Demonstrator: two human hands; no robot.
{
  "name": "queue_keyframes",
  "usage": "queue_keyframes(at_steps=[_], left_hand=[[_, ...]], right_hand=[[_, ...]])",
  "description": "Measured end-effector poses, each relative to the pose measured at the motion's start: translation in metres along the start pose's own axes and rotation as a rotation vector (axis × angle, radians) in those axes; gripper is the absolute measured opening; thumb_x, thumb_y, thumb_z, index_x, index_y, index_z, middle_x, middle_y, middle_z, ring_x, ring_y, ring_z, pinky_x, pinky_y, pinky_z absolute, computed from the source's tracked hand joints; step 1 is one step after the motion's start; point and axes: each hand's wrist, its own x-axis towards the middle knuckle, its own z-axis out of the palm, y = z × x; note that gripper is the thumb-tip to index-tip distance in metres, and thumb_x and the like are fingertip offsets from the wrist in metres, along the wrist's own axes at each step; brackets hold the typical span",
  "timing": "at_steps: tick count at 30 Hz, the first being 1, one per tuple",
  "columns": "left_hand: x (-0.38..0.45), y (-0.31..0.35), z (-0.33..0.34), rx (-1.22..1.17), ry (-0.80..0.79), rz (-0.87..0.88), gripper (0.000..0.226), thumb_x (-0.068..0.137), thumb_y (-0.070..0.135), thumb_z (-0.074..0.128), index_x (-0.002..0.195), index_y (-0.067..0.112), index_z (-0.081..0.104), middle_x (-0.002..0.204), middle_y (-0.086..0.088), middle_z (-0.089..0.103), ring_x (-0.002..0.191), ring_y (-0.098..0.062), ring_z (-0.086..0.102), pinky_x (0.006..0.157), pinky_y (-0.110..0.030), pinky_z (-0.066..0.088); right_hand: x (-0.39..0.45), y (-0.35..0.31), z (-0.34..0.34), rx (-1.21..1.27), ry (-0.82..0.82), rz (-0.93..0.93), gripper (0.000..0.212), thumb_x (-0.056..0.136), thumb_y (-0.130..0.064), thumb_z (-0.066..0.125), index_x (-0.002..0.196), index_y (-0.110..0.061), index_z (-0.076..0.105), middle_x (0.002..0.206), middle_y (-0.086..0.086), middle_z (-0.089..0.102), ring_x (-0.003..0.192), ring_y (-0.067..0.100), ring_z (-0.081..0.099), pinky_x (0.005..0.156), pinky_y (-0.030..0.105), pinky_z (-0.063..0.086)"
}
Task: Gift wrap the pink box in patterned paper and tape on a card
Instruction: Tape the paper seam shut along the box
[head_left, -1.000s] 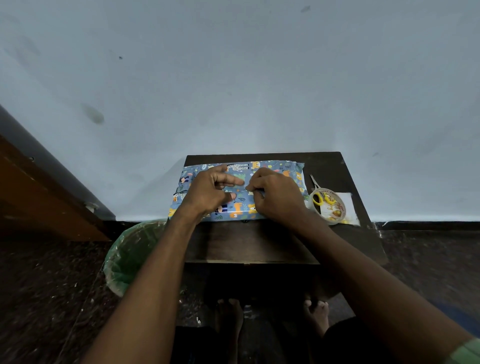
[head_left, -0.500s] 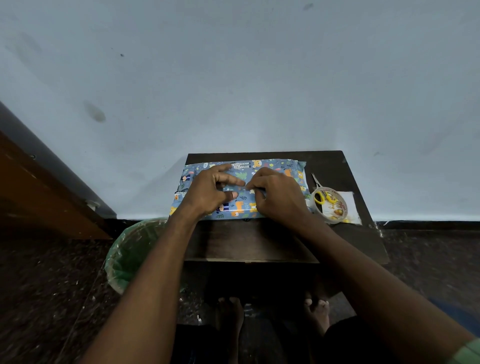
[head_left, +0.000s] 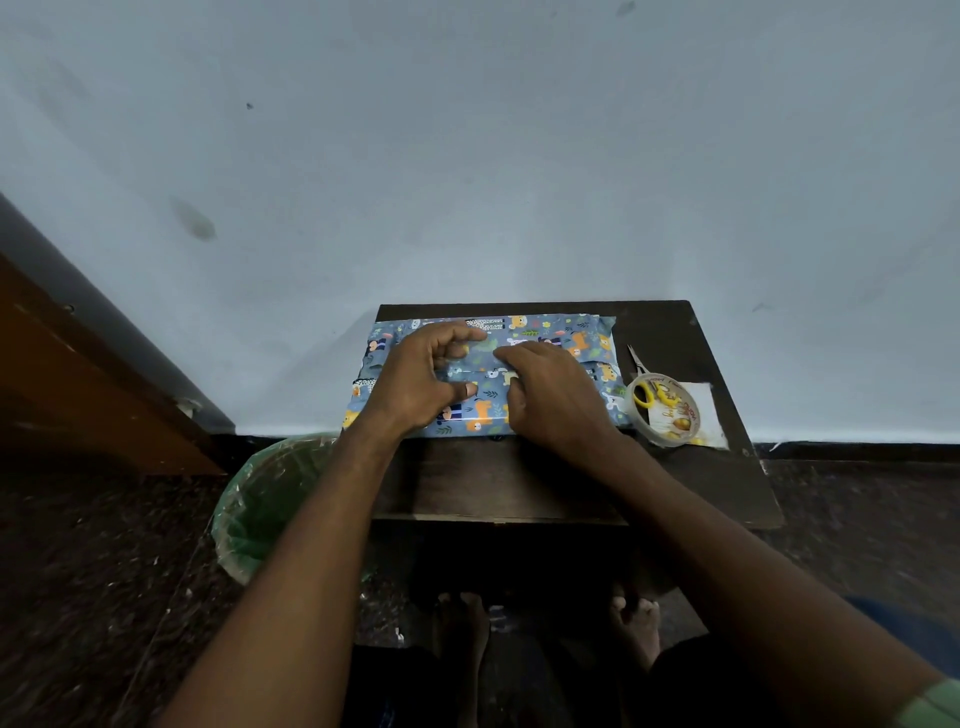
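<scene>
The box (head_left: 550, 332), covered in blue paper with cartoon animals, lies flat at the back of a small dark table (head_left: 519, 483). Both my hands rest on its top. My left hand (head_left: 415, 379) lies spread on the left half, thumb and forefinger stretched out on either side of the paper seam. My right hand (head_left: 556, 400) sits beside it, its bent fingertips pressing on the seam at the middle. A white card (head_left: 709, 415) lies on the table to the right of the box. No pink of the box shows.
A roll of clear tape (head_left: 670, 431) sits on the card, with yellow-handled scissors (head_left: 644, 392) resting on it. A bin lined with a green bag (head_left: 270, 499) stands left of the table. The wall runs just behind. Brown wooden furniture (head_left: 78, 395) is at far left.
My right fingertips have slid slightly toward me along the seam. My left forefinger has lifted and moved a little further back. The box has stayed in place.
</scene>
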Motion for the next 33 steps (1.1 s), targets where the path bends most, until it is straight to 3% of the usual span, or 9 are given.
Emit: queue_keyframes(at_steps=[5, 8, 12, 15, 19, 23, 28, 33], left_hand=[[0.000, -0.002, 0.000, 0.032, -0.041, 0.001, 0.077, 0.080, -0.001, 0.088, 0.145, 0.029, 0.061, 0.138, 0.010, 0.067, 0.127, -0.005, 0.060, 0.097, -0.008, 0.047], [0.000, -0.002, 0.001, 0.057, -0.093, -0.023, 0.078, 0.086, -0.002, 0.083, 0.151, 0.030, 0.053, 0.141, 0.008, 0.068, 0.134, -0.005, 0.058, 0.107, -0.020, 0.046], [0.002, -0.006, 0.000, 0.090, -0.084, -0.036, 0.085, 0.084, 0.002, 0.086, 0.154, 0.030, 0.048, 0.129, 0.008, 0.074, 0.129, -0.008, 0.063, 0.111, -0.030, 0.046], [0.003, -0.005, 0.000, 0.068, -0.064, -0.020, 0.078, 0.082, 0.000, 0.087, 0.147, 0.029, 0.056, 0.119, 0.008, 0.076, 0.120, -0.008, 0.067, 0.106, -0.027, 0.051], [0.002, -0.002, 0.001, 0.001, -0.070, -0.019, 0.051, 0.084, -0.009, 0.082, 0.123, 0.023, 0.074, 0.113, 0.006, 0.079, 0.105, -0.004, 0.072, 0.077, -0.020, 0.062], [0.002, -0.001, 0.001, 0.015, -0.067, -0.009, 0.040, 0.083, -0.005, 0.085, 0.113, 0.022, 0.082, 0.119, 0.009, 0.074, 0.108, -0.005, 0.070, 0.087, -0.026, 0.060], [0.004, -0.005, 0.001, 0.085, -0.068, -0.005, 0.042, 0.083, -0.002, 0.085, 0.112, 0.028, 0.084, 0.135, 0.004, 0.065, 0.124, -0.012, 0.061, 0.100, -0.032, 0.053], [0.001, -0.004, 0.001, 0.087, -0.096, -0.012, 0.039, 0.089, -0.001, 0.081, 0.113, 0.030, 0.083, 0.142, 0.007, 0.061, 0.117, -0.016, 0.068, 0.075, -0.031, 0.063]], right_hand=[[0.002, 0.001, -0.005, 0.042, 0.003, -0.007, 0.047, 0.079, -0.002, 0.067, 0.125, -0.007, 0.070, 0.115, 0.012, 0.075, 0.105, 0.035, 0.068, 0.093, 0.045, 0.053], [0.003, 0.003, -0.007, 0.068, 0.013, -0.017, 0.044, 0.077, -0.001, 0.068, 0.120, -0.010, 0.072, 0.109, 0.008, 0.076, 0.102, 0.031, 0.070, 0.091, 0.043, 0.054], [0.001, 0.004, -0.007, 0.049, 0.008, -0.001, 0.044, 0.083, -0.004, 0.067, 0.126, -0.009, 0.066, 0.122, 0.011, 0.071, 0.112, 0.033, 0.065, 0.094, 0.046, 0.052], [0.001, 0.005, -0.009, 0.044, -0.030, 0.025, 0.042, 0.086, -0.010, 0.065, 0.128, -0.014, 0.064, 0.118, 0.008, 0.073, 0.109, 0.033, 0.066, 0.090, 0.048, 0.055], [0.002, 0.005, -0.014, 0.060, -0.030, 0.049, 0.039, 0.083, -0.010, 0.066, 0.121, -0.019, 0.063, 0.104, 0.001, 0.075, 0.097, 0.029, 0.069, 0.078, 0.044, 0.056], [0.000, 0.002, -0.014, 0.053, -0.020, 0.040, 0.035, 0.082, -0.010, 0.064, 0.115, -0.021, 0.057, 0.099, -0.002, 0.071, 0.088, 0.028, 0.066, 0.072, 0.044, 0.054], [0.000, 0.005, -0.015, 0.059, -0.001, 0.027, 0.031, 0.082, -0.010, 0.068, 0.109, -0.020, 0.058, 0.097, -0.005, 0.070, 0.086, 0.024, 0.065, 0.071, 0.040, 0.052], [0.001, 0.006, -0.014, 0.046, -0.028, -0.015, 0.020, 0.082, -0.015, 0.057, 0.100, -0.023, 0.064, 0.092, -0.002, 0.069, 0.081, 0.026, 0.064, 0.069, 0.043, 0.053]])
